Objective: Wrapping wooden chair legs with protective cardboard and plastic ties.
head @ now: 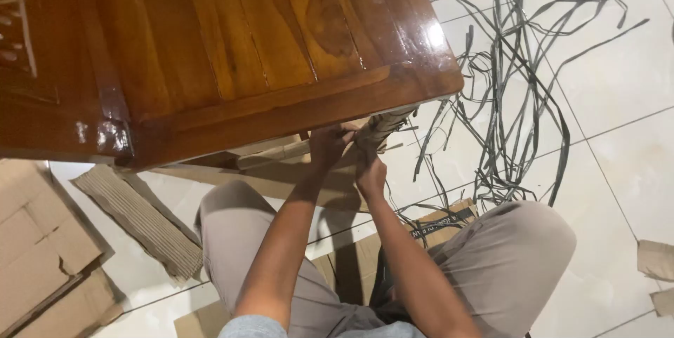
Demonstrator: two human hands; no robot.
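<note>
Head view showed your left hand (328, 145) and right hand (370, 169) both clenched on the cardboard-wrapped leg (385, 127) under the corner of the glossy brown wooden bench (267, 50), seemingly to steady its wrapping. You sat on the white tiled floor (618, 99), with loose grey plastic straps (519, 78) and flattened cardboard sheets (42, 247) nearby.

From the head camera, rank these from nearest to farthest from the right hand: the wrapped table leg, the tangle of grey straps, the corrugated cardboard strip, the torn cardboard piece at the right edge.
1. wrapped table leg: touching the right hand.
2. tangle of grey straps: floor, upper right.
3. corrugated cardboard strip: floor, left.
4. torn cardboard piece: far right edge.
</note>
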